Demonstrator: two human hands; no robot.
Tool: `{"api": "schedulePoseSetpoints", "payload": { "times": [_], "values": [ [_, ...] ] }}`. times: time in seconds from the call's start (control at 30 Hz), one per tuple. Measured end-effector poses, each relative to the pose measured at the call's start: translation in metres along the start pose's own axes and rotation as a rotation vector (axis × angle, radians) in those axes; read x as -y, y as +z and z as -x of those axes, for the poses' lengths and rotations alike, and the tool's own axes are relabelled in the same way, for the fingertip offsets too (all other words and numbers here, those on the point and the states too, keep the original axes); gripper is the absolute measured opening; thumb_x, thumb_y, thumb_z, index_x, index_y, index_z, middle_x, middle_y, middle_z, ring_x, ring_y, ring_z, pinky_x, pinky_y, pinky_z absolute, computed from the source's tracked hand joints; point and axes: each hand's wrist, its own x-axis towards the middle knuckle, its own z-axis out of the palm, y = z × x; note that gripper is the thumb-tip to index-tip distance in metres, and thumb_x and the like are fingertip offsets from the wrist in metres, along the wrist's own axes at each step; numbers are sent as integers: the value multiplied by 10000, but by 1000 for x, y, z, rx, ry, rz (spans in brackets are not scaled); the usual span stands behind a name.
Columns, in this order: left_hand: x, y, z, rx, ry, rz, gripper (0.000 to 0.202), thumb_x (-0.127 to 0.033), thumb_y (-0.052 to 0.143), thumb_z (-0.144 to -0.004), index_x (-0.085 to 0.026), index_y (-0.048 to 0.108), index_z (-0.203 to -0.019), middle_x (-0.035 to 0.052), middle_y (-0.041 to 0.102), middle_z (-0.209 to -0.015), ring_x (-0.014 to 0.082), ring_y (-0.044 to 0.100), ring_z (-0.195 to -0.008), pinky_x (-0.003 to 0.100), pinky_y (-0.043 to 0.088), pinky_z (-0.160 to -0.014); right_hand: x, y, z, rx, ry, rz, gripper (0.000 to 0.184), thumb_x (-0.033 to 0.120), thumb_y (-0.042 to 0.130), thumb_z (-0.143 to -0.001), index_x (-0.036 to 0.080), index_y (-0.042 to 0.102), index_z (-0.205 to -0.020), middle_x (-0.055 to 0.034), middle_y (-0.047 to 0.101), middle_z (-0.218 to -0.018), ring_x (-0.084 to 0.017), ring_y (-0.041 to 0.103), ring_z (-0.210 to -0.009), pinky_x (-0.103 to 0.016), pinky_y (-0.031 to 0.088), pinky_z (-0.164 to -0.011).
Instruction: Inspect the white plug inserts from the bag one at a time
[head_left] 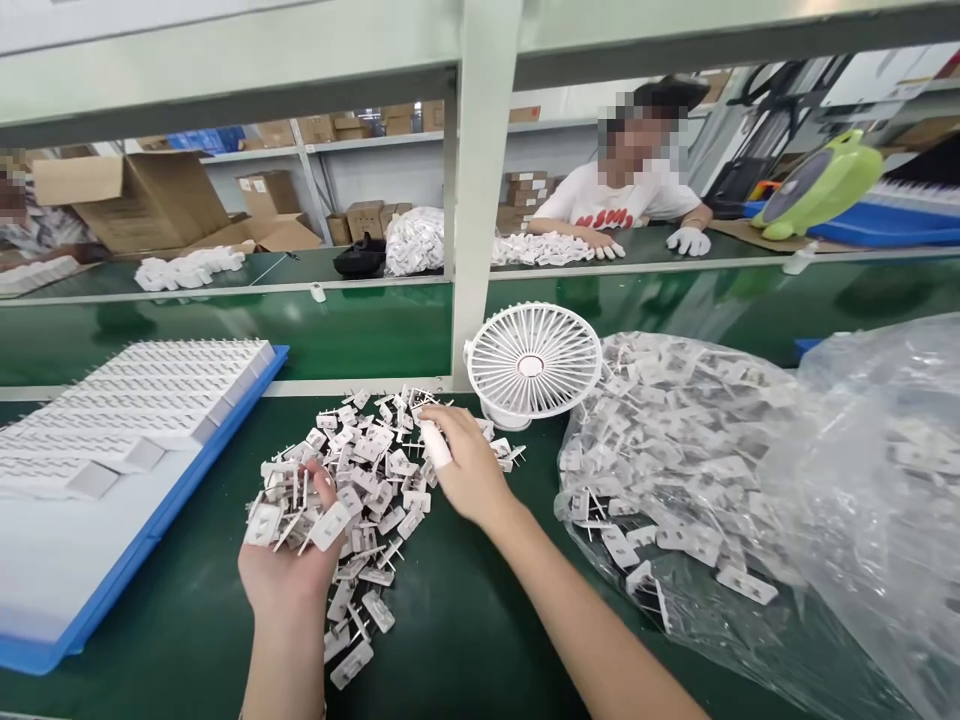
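My left hand [289, 570] is palm up, its fingers curled round a handful of small white plastic pieces with thin metal-looking pins [289, 505]. Under and beyond it spreads a loose pile of the same pieces [375, 465] on the green tabletop. At the pile's far right edge, my right hand [469, 465] reaches in with bent fingers close together. White covering wraps one of its digits. Whatever its fingertips pinch is hidden among the pieces.
A blue-edged tray [161, 535] with rows of white pieces lies left. A white desk fan [532, 365] stands by the post [480, 200]. Clear plastic bags of pieces [675, 440] lie right. Beyond the green divider, a co-worker in white gloves [688, 241] sits at another bench.
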Motion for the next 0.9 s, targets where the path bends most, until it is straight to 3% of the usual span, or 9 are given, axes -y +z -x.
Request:
{"api": "schedulePoseSetpoints", "payload": {
  "times": [0.1,0.23,0.4,0.53,0.67,0.8,0.9],
  "values": [
    [-1,11,-5,36,-7,23,339,-160,275,-907,-131,590,-1027,97,655,-867,173,679,-773,249,594,-596,-22,-3,-48,96,-8,67,275,280,554,-911,177,568,-1166,-88,526,-1295,-250,522,-1158,-492,426,-966],
    [-1,27,-9,71,3,40,334,-159,267,-899,-136,587,-993,84,648,-837,172,674,-744,249,588,-562,-32,22,-93,216,29,118,304,294,546,-917,184,543,-1201,-92,539,-1268,-233,567,-1084,-459,480,-906],
    [1,46,-21,108,32,30,340,-210,258,-943,-136,583,-1008,71,637,-865,167,654,-769,260,566,-555,-15,56,-105,355,39,128,270,308,549,-916,161,571,-1141,-73,601,-1146,-204,617,-965,-402,526,-817],
    [-1,59,-35,146,44,17,268,-342,453,-928,-145,569,-1068,56,625,-951,157,627,-775,288,547,-589,11,66,-105,365,16,123,273,307,551,-915,157,568,-1143,-72,604,-1136,-199,622,-949,-393,533,-800],
    [-3,65,-45,163,51,11,297,-365,499,-908,-150,556,-1105,60,618,-993,157,621,-776,299,542,-604,18,41,-98,299,-13,143,270,308,544,-919,164,570,-1146,-73,599,-1151,-200,618,-957,-394,530,-810],
    [-4,63,-47,169,42,18,292,-366,505,-905,-153,557,-1098,51,619,-964,146,616,-739,293,537,-592,-12,-7,-62,224,-12,218,253,304,535,-923,176,581,-1136,-80,582,-1203,-220,580,-1059,-448,477,-906],
    [-4,61,-43,159,25,39,281,-356,514,-902,-151,561,-1089,50,619,-964,149,618,-749,291,538,-590,-37,-26,-32,188,33,284,308,294,553,-911,189,549,-1201,-94,507,-1316,-260,510,-1172,-508,410,-980]
  ]
}}
